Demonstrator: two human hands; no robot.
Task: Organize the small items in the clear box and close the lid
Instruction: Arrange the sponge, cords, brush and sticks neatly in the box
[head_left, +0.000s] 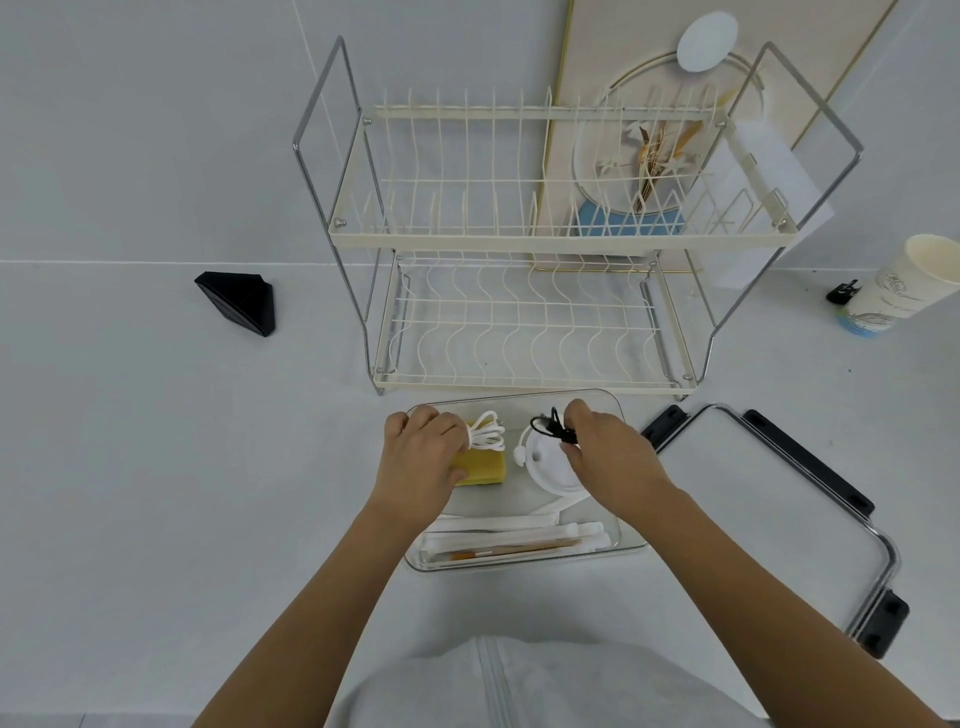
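The clear box (631, 545) sits in front of me on the white counter, open. My left hand (421, 457) grips a coiled white cable (487, 432) over a yellow sponge (480, 467) in the box's left part. My right hand (608, 452) holds a small coiled black cable (553, 427) above a round white cup lid (545, 462). Long white wrapped utensils and a brown stick (514, 543) lie along the box's near side. The box's lid (769, 499), clear with black latches, lies flat to the right of the box.
A two-tier cream wire dish rack (519, 312) stands just behind the box. A black wedge-shaped object (239, 302) is at the left. A paper cup (898, 283) lies tilted at the far right, next to a small black clip (842, 292).
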